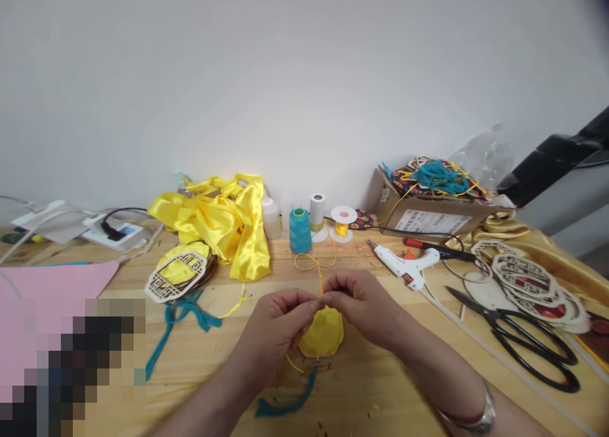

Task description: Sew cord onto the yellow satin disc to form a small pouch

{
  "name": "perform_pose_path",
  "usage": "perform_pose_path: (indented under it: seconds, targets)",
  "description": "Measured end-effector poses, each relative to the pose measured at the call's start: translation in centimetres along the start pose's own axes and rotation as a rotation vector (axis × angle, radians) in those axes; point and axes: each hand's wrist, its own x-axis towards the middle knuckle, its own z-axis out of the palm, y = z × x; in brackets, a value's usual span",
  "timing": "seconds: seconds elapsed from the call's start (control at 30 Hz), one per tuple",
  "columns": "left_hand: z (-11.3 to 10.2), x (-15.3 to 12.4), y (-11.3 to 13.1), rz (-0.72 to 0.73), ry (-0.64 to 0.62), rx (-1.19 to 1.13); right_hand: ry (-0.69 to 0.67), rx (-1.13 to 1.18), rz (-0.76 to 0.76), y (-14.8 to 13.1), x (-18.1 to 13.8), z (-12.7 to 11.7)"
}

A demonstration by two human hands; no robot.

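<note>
My left hand [290, 316] and my right hand [359, 304] meet fingertip to fingertip at the middle of the table. Both are closed in a pinch on a thin yellow cord [320, 280], whose exact hold is covered by the fingers. Just below them lies a yellow cloth-covered piece [323, 332] with a rounded outline, partly behind my left hand. From its lower edge hangs a teal tassel [304, 400]. The cord loops away toward a white spool of yellow cord [341, 228] at the back.
Black scissors [504, 326] and a white glue gun [406, 266] lie on the right, near wooden cutouts [528, 278]. A cardboard box [423, 218] stands behind. Teal thread [300, 232], yellow satin [223, 215] and a stack of framed pieces [178, 272] are at back and left.
</note>
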Motion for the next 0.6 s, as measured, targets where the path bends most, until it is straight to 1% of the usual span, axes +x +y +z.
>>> perform_pose_path:
  seconds: [0.1, 0.17, 0.27, 0.33, 0.4, 0.47, 0.57, 0.6]
  targets:
    - [0.2, -0.2, 0.5, 0.024, 0.010, 0.029, -0.002, -0.030, -0.022, -0.2, 0.1, -0.1]
    - [0.1, -0.1, 0.8, 0.067, 0.061, 0.083, 0.019, -0.061, -0.010, -0.2, 0.1, -0.3]
    - [-0.2, 0.1, 1.0, 0.207, 0.176, 0.304, 0.078, -0.118, 0.006, -0.2, 0.2, -0.5]
    - [-0.5, 0.2, 1.0, 0.298, 0.217, 0.466, 0.115, -0.161, -0.004, -0.1, 0.2, -0.5]
    - [-0.6, 0.2, 0.9, 0.373, 0.236, 0.569, 0.151, -0.194, -0.017, -0.1, 0.2, -0.4]
    - [-0.6, 0.1, 0.6, 0.478, 0.253, 0.634, 0.181, -0.203, -0.023, -0.1, 0.2, -0.3]
    - [-0.3, -0.3, 0.0, 0.666, 0.269, 0.729, 0.212, -0.169, -0.018, 0.0, 0.3, -0.3]
    - [-0.2, -0.4, -0.2, 0.709, 0.261, 0.758, 0.217, -0.133, -0.008, 0.0, 0.3, -0.3]
